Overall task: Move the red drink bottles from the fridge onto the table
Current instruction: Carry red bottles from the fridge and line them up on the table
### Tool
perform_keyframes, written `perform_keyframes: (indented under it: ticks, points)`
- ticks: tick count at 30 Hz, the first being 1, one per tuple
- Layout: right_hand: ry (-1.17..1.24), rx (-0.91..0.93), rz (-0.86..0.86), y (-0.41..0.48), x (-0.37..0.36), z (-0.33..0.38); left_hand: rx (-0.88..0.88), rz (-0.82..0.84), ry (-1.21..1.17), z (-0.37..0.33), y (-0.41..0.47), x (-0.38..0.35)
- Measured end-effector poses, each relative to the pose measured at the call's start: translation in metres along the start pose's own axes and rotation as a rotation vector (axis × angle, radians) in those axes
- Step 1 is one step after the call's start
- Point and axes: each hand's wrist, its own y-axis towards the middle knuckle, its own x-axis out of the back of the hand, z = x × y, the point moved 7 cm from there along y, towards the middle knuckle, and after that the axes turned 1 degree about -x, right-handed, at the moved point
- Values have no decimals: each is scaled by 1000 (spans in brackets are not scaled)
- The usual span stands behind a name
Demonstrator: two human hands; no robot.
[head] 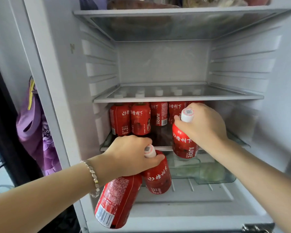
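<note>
Because the left grip is curled round the necks of two red bottles at once, the tilted lower bottle looks likeliest to slip: glossy sleeves and narrow necks give little purchase. Its upright neighbour hangs beside it, outside the fridge. The right grip is clamped below the white cap of a third bottle at the front edge of the glass shelf; swinging it could topple the rounded remaining bottles standing behind.

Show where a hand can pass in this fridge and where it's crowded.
Free: the middle shelf, bare wall to wall; the right end of the bottle shelf, past the right hand. Crowded: red bottles at its left.
</note>
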Motion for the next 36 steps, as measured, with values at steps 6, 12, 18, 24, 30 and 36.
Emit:
perform_keyframes:
  ticks: [6,12,18,24,30,36]
  points:
    - [-154,233,204,-22,1,43,-66,136,148,-1,-15,-5]
    - [-236,372,406,-55,-34,71,121,136,196,11,-62,9]
    - [-141,655,539,-112,-49,118,440,88,304,13,-149,21]
    - [82,940,667,-205,-30,169,783,120,333,-11,-271,25]
    - [218,1256,864,-337,7,229,1088,178,424,-65,-422,43]
    - [324,1649,936,-500,95,275,1370,191,548,-156,-590,67]
